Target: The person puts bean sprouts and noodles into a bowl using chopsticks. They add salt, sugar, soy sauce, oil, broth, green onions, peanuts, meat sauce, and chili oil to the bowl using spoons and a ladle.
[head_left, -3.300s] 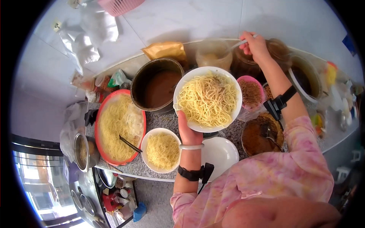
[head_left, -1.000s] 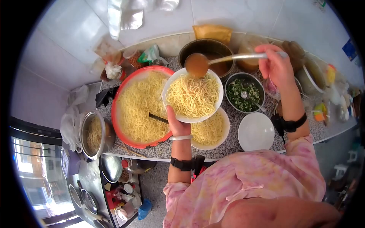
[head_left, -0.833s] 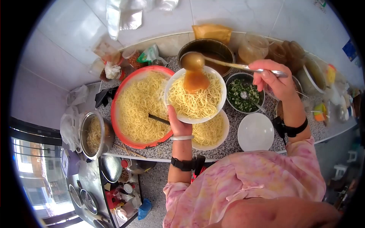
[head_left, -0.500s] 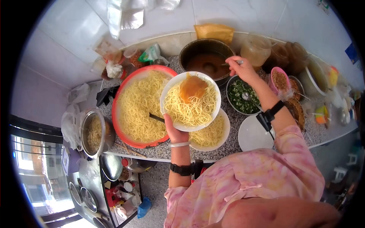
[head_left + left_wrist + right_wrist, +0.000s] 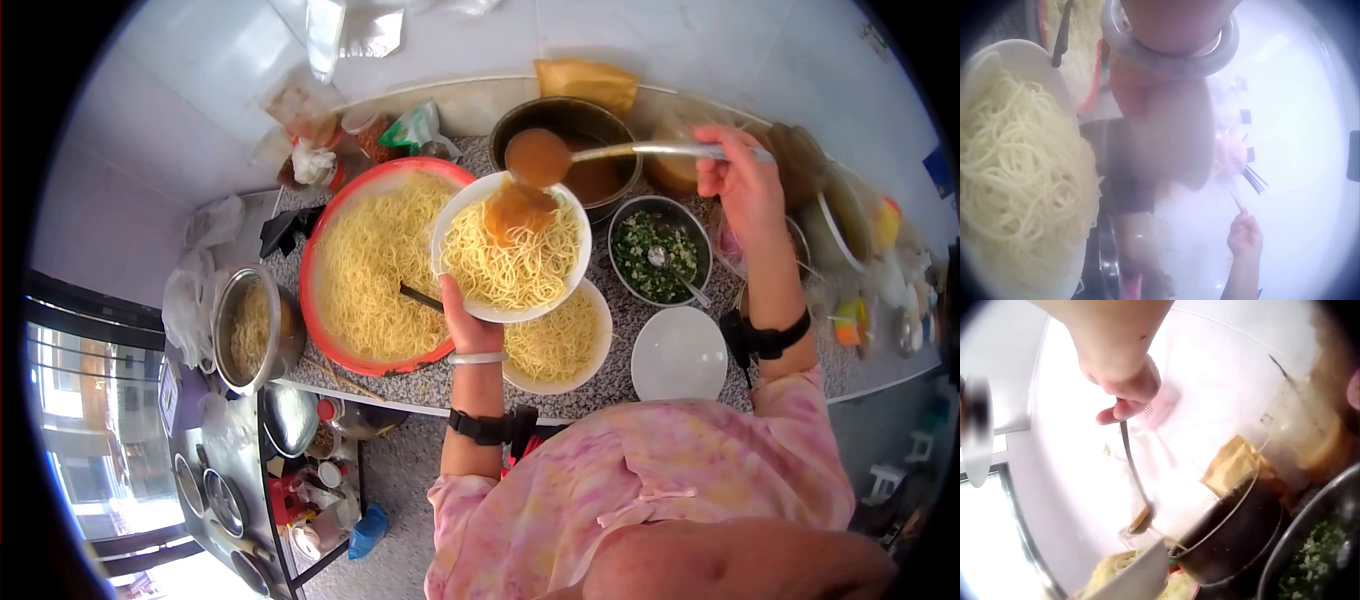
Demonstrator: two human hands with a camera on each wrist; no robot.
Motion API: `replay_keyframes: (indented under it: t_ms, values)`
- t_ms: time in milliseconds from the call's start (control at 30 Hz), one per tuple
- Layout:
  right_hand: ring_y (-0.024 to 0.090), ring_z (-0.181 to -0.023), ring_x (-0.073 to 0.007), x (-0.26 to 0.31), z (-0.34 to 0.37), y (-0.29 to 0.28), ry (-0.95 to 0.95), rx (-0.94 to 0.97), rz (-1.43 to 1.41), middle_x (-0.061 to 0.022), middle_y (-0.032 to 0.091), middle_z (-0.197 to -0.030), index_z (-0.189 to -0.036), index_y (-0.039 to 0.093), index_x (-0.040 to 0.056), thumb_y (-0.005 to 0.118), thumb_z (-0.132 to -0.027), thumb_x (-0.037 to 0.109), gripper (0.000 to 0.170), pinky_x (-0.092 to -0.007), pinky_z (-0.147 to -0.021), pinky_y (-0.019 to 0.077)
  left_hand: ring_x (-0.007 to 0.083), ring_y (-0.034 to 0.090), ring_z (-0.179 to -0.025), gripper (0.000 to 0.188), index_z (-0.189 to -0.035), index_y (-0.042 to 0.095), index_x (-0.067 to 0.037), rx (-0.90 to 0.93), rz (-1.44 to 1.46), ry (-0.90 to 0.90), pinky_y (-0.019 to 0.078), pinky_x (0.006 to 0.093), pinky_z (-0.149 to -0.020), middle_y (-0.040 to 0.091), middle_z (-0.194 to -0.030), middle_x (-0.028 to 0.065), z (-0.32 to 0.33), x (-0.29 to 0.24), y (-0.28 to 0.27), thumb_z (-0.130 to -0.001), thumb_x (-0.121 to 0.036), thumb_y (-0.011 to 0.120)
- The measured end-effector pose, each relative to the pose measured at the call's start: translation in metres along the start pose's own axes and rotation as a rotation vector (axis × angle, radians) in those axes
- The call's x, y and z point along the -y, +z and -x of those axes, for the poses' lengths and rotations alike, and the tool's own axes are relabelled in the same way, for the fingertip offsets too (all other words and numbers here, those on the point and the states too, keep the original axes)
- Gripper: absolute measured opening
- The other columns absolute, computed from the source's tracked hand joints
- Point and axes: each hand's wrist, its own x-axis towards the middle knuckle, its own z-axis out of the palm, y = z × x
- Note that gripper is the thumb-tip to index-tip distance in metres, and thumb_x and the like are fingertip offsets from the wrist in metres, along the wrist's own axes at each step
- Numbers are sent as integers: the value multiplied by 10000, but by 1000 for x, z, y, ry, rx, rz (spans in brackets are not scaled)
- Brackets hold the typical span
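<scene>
My left hand point(image 5: 469, 316) holds up a white bowl of noodles point(image 5: 520, 270), thumb at its near rim; brown sauce point(image 5: 517, 212) lies on the noodles. My right hand point(image 5: 752, 180) grips the handle of a metal ladle point(image 5: 540, 157), which is full of brown sauce and hangs over the bowl's far rim, in front of the dark pot point(image 5: 613, 190). In the right wrist view the ladle point(image 5: 1139, 520) stands just above the bowl point(image 5: 1141, 575). A second bowl of noodles point(image 5: 560, 345) sits below the held one, seen in the left wrist view at the left point(image 5: 1022, 181).
A red-rimmed tray of noodles point(image 5: 375, 270) with black chopsticks lies left of the bowls. To the right are a metal bowl of chopped greens point(image 5: 655, 245) and a white plate point(image 5: 680, 355). A steel pot point(image 5: 250, 335) stands at the far left, jars along the wall.
The ladle, dipped in the dark pot half a second ago, is now raised full over the held bowl's far edge. My right hand has moved up and right. Sauce was poured on the noodles earlier.
</scene>
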Motion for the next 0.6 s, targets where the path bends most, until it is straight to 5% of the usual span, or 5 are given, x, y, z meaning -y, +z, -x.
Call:
replay_keyframes:
  t_ms: [100, 200, 300, 400, 600]
  values:
    - [578, -594, -136, 13, 26, 11, -58, 175, 27, -85, 580, -746, -1006, 559, -43, 455, -909, 198, 280, -244, -534, 480, 278, 419, -1183, 575, -1343, 281, -66, 35, 49, -36, 370, 416, -976, 396, -1318, 118, -5, 5, 7, -900, -405, 422]
    - [582, -653, -138, 17, 41, 29, -316, 389, 291, -84, 567, -790, -1032, 554, -50, 438, -919, 148, 257, -234, -607, 478, 275, 399, -1200, 571, -1346, 273, -65, 37, 33, -46, 354, 416, -985, 383, -1328, 117, -5, 8, 12, -906, -400, 415]
    - [581, -655, -128, 16, 40, 35, -458, 349, 417, -71, 571, -792, -1029, 560, -39, 435, -916, 130, 239, -230, -613, 474, 273, 387, -1210, 575, -1349, 265, -65, 43, 12, -60, 343, 417, -992, 369, -1337, 119, -5, 10, 13, -908, -404, 410]
    - [577, -644, -114, 0, 27, 32, -243, 98, 287, -58, 573, -796, -1035, 572, -1, 466, -904, 126, 211, -223, -611, 467, 272, 382, -1213, 578, -1352, 260, -66, 45, -7, -57, 336, 415, -996, 361, -1341, 122, -2, 9, 14, -910, -409, 404]
    - [573, -586, -98, -98, -20, 18, -63, 86, 433, -50, 570, -736, -989, 592, 35, 517, -884, 138, 166, -217, -528, 444, 274, 398, -1194, 583, -1343, 278, -57, -3, -25, -45, 345, 410, -983, 375, -1334, 118, 10, 0, 2, -908, -426, 399]
